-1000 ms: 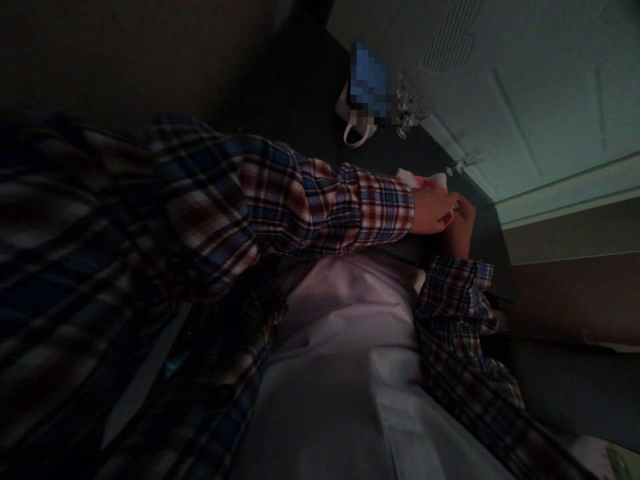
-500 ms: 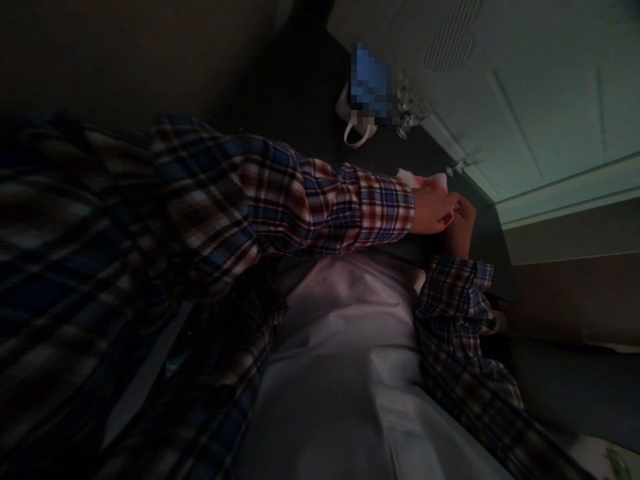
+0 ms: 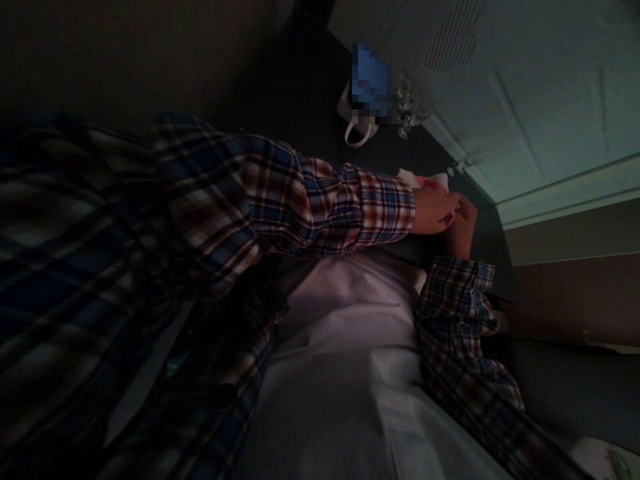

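Observation:
The scene is very dark. My left hand (image 3: 431,211) reaches across from the left in a rolled plaid sleeve, its fingers curled. A pink-and-white cloth (image 3: 425,181) shows just beyond it, against its far side, and appears gripped in it. My right hand (image 3: 464,215) comes up from below, bent at the wrist, and meets the left one with closed fingers. A small bright glint sits between the two hands; what it belongs to cannot be made out. Several clear stemmed glasses (image 3: 411,110) stand farther back, and another clear glass (image 3: 465,163) is nearer the hands.
Under the hands is a dark tabletop (image 3: 310,100). A pale container with a looped handle (image 3: 359,137) stands at the back beside a pixelated blue patch (image 3: 371,80). A pale panelled surface with a striped heart (image 3: 453,50) borders the table at right.
Hardly anything differs. Both hands stay together beside the cloth, and the whole view has shifted by a few pixels.

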Available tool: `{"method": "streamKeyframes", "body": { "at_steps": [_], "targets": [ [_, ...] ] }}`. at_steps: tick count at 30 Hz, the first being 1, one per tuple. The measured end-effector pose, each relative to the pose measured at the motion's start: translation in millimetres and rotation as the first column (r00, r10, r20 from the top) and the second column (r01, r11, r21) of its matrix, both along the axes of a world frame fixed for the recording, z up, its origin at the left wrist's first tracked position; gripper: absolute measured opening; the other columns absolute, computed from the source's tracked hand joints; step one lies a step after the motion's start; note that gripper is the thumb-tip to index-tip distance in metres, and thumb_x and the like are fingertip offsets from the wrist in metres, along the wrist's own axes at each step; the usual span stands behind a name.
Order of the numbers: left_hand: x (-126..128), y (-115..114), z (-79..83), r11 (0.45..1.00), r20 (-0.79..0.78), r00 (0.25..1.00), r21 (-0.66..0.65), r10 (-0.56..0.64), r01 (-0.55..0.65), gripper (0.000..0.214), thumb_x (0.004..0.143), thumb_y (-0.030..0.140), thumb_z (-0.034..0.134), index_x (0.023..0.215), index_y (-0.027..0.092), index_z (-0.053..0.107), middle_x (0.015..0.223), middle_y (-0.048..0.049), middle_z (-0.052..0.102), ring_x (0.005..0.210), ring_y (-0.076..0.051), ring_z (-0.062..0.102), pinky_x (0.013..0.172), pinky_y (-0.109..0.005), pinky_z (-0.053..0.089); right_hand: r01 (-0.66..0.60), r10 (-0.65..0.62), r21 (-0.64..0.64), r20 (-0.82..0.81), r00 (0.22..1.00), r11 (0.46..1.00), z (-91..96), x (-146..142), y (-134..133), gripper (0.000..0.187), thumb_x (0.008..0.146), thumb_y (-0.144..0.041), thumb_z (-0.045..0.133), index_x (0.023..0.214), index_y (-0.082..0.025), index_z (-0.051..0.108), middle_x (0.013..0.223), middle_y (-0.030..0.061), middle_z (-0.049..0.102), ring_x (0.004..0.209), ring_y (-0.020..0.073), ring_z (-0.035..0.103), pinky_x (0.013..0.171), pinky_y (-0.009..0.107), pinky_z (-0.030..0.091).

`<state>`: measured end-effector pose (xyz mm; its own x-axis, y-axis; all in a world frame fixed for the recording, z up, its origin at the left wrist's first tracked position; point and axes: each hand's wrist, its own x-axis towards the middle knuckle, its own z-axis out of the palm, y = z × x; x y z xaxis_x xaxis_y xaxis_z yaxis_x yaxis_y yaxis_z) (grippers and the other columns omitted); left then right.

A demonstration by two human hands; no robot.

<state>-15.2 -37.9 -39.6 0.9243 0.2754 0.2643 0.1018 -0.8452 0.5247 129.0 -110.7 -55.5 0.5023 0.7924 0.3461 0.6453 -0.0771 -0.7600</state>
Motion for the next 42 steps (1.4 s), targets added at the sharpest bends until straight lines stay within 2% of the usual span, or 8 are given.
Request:
{"method": "streamKeyframes", "body": {
  "at_steps": [4,12,23,36,42],
  "targets": [
    [1.8,-0.6,0.4,1.000,-0.021,1.000,0.015,0.017,-0.016,0.048,0.095,0.029,0.032,0.137,0.009,0.040,0.119,-0.0115,0.058,0.105,-0.018,0.059,0.091,-0.029,0.047,0.002,-0.002,0.005,-0.038,0.999,1.000,-0.2,-0.9,0.6,0.023,0.060,-0.029,0.050,0.062,-0.009,0.039,0.061,-0.0028,0.036,0.060,-0.0002,0.030,0.057,0.015,0.024],
    [1.7,-0.1,0.1,1.000,-0.015,1.000,0.011,0.016,-0.016,0.048,0.094,0.027,0.033,0.137,0.008,0.040,0.119,-0.0134,0.058,0.107,-0.023,0.060,0.091,-0.035,0.048,0.012,-0.012,0.005,-0.043,0.999,1.000,0.9,-3.4,1.1,0.024,0.060,-0.030,0.050,0.062,-0.009,0.038,0.061,-0.0027,0.036,0.060,0.0001,0.030,0.057,0.016,0.025],
    [4.1,0.4,-2.7,0.999,-0.004,1.000,0.027,0.028,-0.028,0.050,0.093,0.032,0.032,0.138,0.011,0.041,0.122,-0.0102,0.058,0.106,-0.018,0.060,0.089,-0.028,0.048,0.011,-0.011,0.011,-0.021,1.000,1.000,1.7,-3.8,0.1,0.022,0.061,-0.028,0.049,0.062,-0.009,0.039,0.060,-0.0025,0.036,0.059,-0.0004,0.030,0.056,0.016,0.023],
    [4.6,0.4,-2.0,1.000,-0.005,1.000,0.008,0.002,-0.002,0.047,0.094,0.027,0.034,0.136,0.008,0.041,0.119,-0.0120,0.058,0.106,-0.020,0.060,0.093,-0.031,0.047,0.010,-0.010,-0.009,0.006,1.000,1.000,-0.5,-0.2,0.1,0.024,0.063,-0.030,0.049,0.062,-0.009,0.038,0.061,-0.0027,0.036,0.060,-0.0003,0.030,0.058,0.016,0.024],
    [5.4,-0.2,-3.8,0.999,0.001,1.000,0.048,0.018,-0.018,0.049,0.095,0.032,0.031,0.136,0.009,0.042,0.120,-0.0119,0.058,0.103,-0.018,0.060,0.089,-0.028,0.047,-0.001,0.001,0.002,-0.022,1.000,1.000,-0.2,-1.7,-0.2,0.022,0.062,-0.028,0.048,0.063,-0.009,0.039,0.061,-0.0027,0.037,0.061,-0.0003,0.031,0.058,0.016,0.024]
  ]
}}
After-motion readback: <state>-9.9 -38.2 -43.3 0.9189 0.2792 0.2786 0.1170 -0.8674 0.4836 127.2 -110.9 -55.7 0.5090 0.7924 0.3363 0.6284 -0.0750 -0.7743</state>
